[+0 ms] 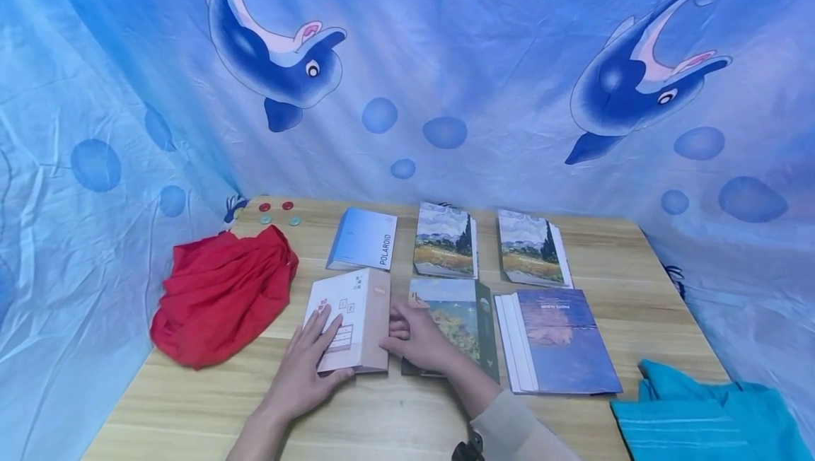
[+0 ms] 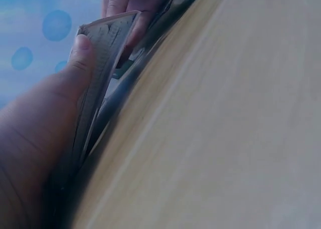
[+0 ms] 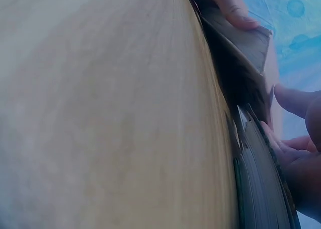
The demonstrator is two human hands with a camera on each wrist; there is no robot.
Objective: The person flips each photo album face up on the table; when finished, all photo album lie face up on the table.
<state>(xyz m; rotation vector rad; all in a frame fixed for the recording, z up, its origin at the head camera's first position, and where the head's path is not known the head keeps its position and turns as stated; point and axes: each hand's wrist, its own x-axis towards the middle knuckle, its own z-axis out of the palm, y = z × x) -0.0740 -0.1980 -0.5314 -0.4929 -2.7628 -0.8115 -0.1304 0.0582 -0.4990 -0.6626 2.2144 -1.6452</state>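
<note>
A white photo album (image 1: 344, 319) with small line drawings and a pale brown spine lies at the front left of the book rows. My left hand (image 1: 307, 362) rests over its cover with the fingers stretched out; in the left wrist view the thumb (image 2: 80, 58) touches the page-edge end near the spine. At the spine is my right hand (image 1: 414, 334), partly over the neighbouring green landscape-cover album (image 1: 453, 316). In the right wrist view its thumb (image 3: 293, 99) meets the spine, and the other fingers are beside the green album's cover.
Behind stand a blue POLAROID album (image 1: 364, 238) and two landscape-painting albums (image 1: 442, 238). A purple-blue photo album (image 1: 567, 341) lies to the right. Red cloth (image 1: 223, 291) is at left, teal cloth (image 1: 707, 411) at right. Red and green discs (image 1: 295, 221) lie at the back left.
</note>
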